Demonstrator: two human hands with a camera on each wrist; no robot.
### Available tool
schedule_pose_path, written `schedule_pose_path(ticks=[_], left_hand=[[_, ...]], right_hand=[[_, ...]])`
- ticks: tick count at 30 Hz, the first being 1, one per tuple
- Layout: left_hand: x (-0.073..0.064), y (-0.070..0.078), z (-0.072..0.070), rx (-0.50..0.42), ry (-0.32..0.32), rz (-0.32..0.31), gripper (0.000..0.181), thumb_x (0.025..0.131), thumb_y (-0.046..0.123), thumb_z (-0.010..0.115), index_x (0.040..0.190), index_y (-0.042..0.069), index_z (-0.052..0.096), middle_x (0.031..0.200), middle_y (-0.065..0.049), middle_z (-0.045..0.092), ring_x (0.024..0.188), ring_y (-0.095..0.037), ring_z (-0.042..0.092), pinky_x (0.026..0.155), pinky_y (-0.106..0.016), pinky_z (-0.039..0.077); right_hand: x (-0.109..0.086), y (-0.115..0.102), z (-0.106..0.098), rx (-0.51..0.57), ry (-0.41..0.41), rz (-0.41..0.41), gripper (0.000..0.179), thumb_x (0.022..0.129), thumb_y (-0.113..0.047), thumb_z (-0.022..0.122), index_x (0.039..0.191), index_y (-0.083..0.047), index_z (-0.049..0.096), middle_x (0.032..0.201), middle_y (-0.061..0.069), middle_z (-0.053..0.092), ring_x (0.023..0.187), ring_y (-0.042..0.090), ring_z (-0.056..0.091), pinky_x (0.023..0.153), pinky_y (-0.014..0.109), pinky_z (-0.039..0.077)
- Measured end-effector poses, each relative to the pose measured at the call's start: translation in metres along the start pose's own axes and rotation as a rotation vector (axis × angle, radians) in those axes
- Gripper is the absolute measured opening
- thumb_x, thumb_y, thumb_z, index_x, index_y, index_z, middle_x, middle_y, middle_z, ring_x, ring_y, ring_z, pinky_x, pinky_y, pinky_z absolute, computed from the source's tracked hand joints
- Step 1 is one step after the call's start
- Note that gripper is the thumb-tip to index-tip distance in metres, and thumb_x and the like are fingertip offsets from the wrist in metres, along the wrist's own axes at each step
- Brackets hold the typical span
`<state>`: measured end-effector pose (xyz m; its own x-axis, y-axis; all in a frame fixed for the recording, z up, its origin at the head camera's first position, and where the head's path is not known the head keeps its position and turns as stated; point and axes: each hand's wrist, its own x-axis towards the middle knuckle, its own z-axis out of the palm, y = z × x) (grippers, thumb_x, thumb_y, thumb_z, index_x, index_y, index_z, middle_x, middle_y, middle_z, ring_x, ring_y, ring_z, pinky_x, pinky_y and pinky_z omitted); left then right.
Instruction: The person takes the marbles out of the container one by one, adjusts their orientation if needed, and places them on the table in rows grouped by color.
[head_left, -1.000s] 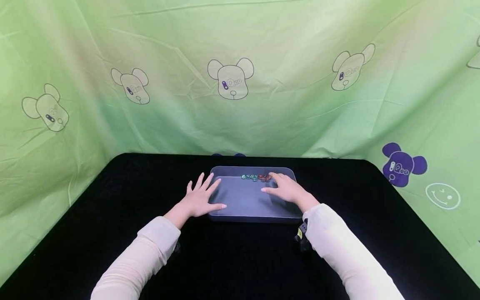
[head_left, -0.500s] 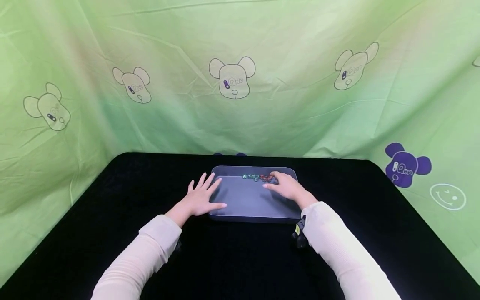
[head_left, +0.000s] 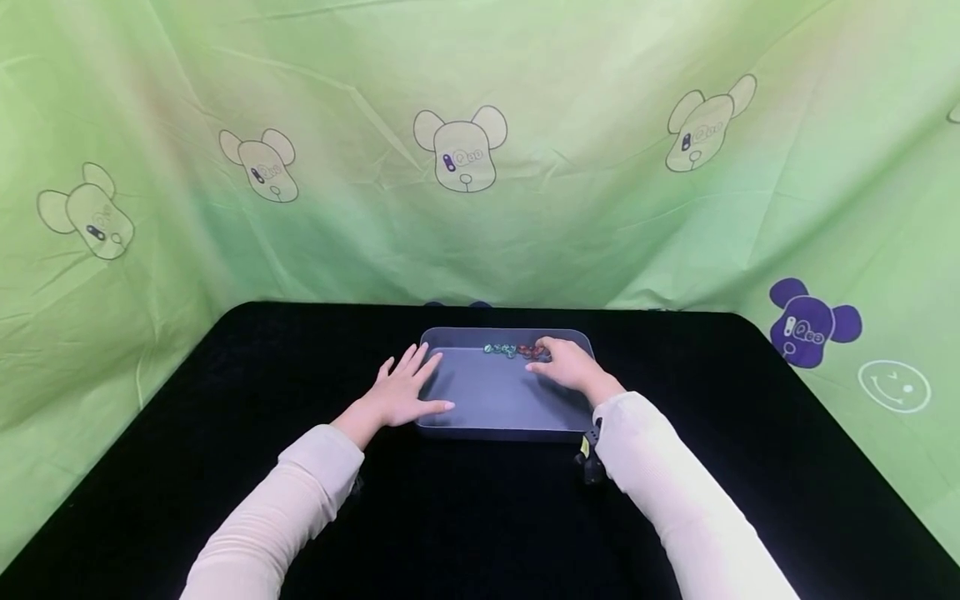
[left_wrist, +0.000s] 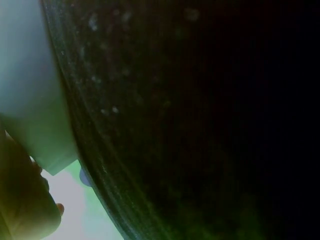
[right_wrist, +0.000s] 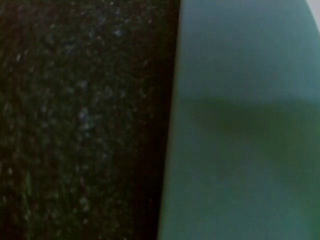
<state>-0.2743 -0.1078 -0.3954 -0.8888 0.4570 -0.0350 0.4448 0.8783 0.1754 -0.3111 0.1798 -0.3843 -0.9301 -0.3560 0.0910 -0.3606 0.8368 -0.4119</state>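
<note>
Thumb of the right hand [head_left: 567, 365] drawn nearer to its fingertips than a second ago, with the wrist shifted slightly left and inward; left hand [head_left: 397, 398] in much the same place. Right hand over the far right part of a shallow grey tray [head_left: 487, 392], fingers curved down at the red pieces [head_left: 526, 352], thumb visibly apart from the fingertips. Cannot tell from here about contact with those pieces. Left hand with fingers spread wide apart, across the tray's left rim, palm down, thumb out over the near left part. Inside the tray, near its far wall, a small row: green pieces [head_left: 511, 352] toward the left, red pieces just beside them on the right, partly under the right fingertips. Beneath the tray, a black worktop [head_left: 465, 517]; behind it, green fabric [head_left: 337, 242] with printed animal heads [head_left: 465, 154]. White sleeves [head_left: 675, 492] on both arms, with a black device [head_left: 591, 467] below the right cuff. In both wrist views, mostly dark and pale surfaces, dim and blurred.
</note>
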Motion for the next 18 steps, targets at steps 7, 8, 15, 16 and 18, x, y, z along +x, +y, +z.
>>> schedule_pose_path(ticks=[7, 8, 15, 16, 18], left_hand=[[0.0007, -0.0014, 0.0006, -0.003, 0.009, 0.012, 0.084, 0.077, 0.067, 0.037, 0.14, 0.018, 0.012, 0.144, -0.008, 0.001, 0.13, -0.024, -0.001, 0.097, -0.05, 0.006], [0.0008, -0.0016, 0.0006, -0.003, 0.011, 0.013, 0.084, 0.077, 0.066, 0.037, 0.14, 0.018, 0.012, 0.144, -0.008, 0.001, 0.13, -0.024, -0.001, 0.097, -0.05, 0.006], [0.0005, -0.0016, 0.0003, -0.005, 0.014, 0.015, 0.084, 0.076, 0.067, 0.036, 0.14, 0.018, 0.012, 0.144, -0.008, 0.002, 0.13, -0.023, 0.0, 0.098, -0.05, 0.006], [0.0003, -0.0014, 0.0001, -0.004, 0.012, 0.015, 0.084, 0.076, 0.067, 0.036, 0.14, 0.018, 0.012, 0.144, -0.008, 0.002, 0.13, -0.023, -0.001, 0.098, -0.05, 0.006], [0.0003, -0.0013, -0.0003, -0.003, 0.013, 0.015, 0.084, 0.076, 0.066, 0.037, 0.14, 0.018, 0.013, 0.144, -0.008, 0.002, 0.13, -0.023, -0.001, 0.098, -0.05, 0.006]], right_hand=[[0.0049, 0.0028, 0.0047, -0.018, -0.003, 0.003, 0.041, 0.08, -0.023, 0.06, 0.108, 0.005, 0.052, 0.099, 0.017, 0.058, 0.094, 0.031, 0.053, 0.08, 0.041, 0.039], [0.0055, 0.0027, 0.005, -0.014, -0.004, 0.004, 0.039, 0.08, -0.022, 0.06, 0.107, 0.005, 0.053, 0.098, 0.017, 0.059, 0.094, 0.031, 0.053, 0.08, 0.041, 0.039], [0.0091, -0.001, 0.0048, 0.005, -0.005, 0.021, 0.033, 0.081, -0.015, 0.058, 0.107, 0.006, 0.053, 0.096, 0.018, 0.06, 0.092, 0.03, 0.054, 0.079, 0.04, 0.039], [0.0093, -0.001, 0.0049, 0.004, -0.001, 0.02, 0.033, 0.081, -0.014, 0.058, 0.106, 0.006, 0.053, 0.096, 0.018, 0.06, 0.091, 0.03, 0.054, 0.079, 0.04, 0.039], [0.0102, -0.0005, 0.0056, -0.002, 0.007, 0.023, 0.031, 0.081, -0.013, 0.058, 0.105, 0.006, 0.053, 0.095, 0.018, 0.06, 0.09, 0.03, 0.055, 0.079, 0.04, 0.04]])
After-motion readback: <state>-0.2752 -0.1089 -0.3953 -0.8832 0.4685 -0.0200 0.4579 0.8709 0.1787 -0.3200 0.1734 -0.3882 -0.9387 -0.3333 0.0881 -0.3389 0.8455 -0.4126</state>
